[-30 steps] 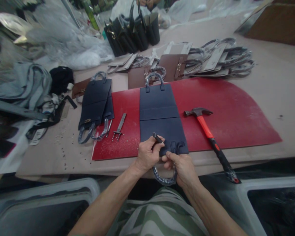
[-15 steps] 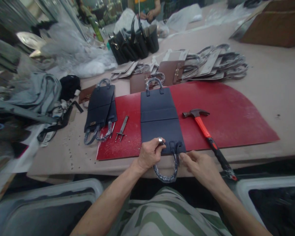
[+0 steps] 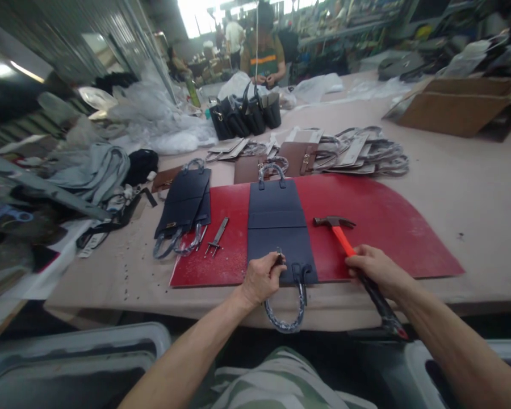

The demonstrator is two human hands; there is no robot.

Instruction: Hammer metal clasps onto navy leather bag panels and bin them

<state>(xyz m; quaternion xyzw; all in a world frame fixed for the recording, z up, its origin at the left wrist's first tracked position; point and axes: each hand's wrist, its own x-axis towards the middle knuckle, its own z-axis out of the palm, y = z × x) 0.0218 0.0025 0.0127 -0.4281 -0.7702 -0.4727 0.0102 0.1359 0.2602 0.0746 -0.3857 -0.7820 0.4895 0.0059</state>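
A dark navy bag panel lies flat on a red board, a plastic-wrapped handle at each end. Its near handle hangs past the table edge. My left hand is closed in a pinch on a small shiny metal piece, low on the panel; its exact kind is hard to see. My right hand is wrapped round the handle of a claw hammer, whose head rests over the board. A pronged metal punch lies left of the panel.
Several navy panels are stacked at the left. Brown panels, black bags and clear plastic lie farther back, with a cardboard box at the right. A person works across the table. Grey bins flank me below.
My right hand has left the panel's near handle, moved right and taken hold of the hammer. My left hand stays on the panel with the metal piece. The view has tilted up.
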